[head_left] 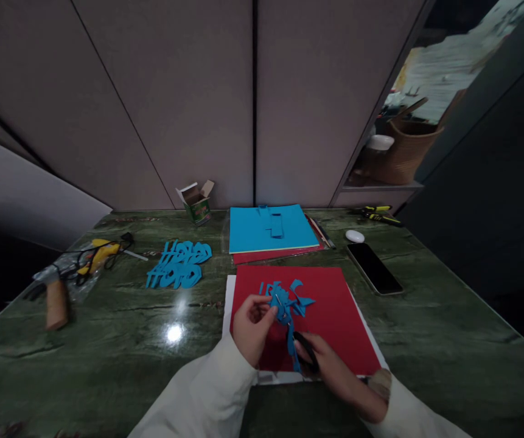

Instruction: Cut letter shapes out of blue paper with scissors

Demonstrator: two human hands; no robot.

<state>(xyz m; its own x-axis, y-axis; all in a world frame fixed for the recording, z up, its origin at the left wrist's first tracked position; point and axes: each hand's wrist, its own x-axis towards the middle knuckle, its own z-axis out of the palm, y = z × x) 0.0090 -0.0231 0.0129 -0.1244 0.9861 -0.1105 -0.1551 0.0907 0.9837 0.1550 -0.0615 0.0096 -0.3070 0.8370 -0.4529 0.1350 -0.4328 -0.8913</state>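
Between the thumb and fingers of my left hand [253,325] is a piece of blue paper [281,304], partly cut, with a strip trailing down. My right hand [330,365] grips black-handled scissors [306,351], their blades up against the blue paper and mostly hidden by it. Beneath both hands lies a red sheet [330,316] on top of white paper [229,304]. Blue scraps [304,302] are scattered on the red sheet just beyond the scissors. Left of my hands, blue cut-out letters [177,264] rest in two rows on the green table.
At the back stands a stack of blue sheets [248,234] over red ones. A small opened box [199,211] is near the wall. A yellow glue gun [100,252] lies left. To the right are a phone [374,269], a white oval case [355,236] and yellow-black pliers [380,215].
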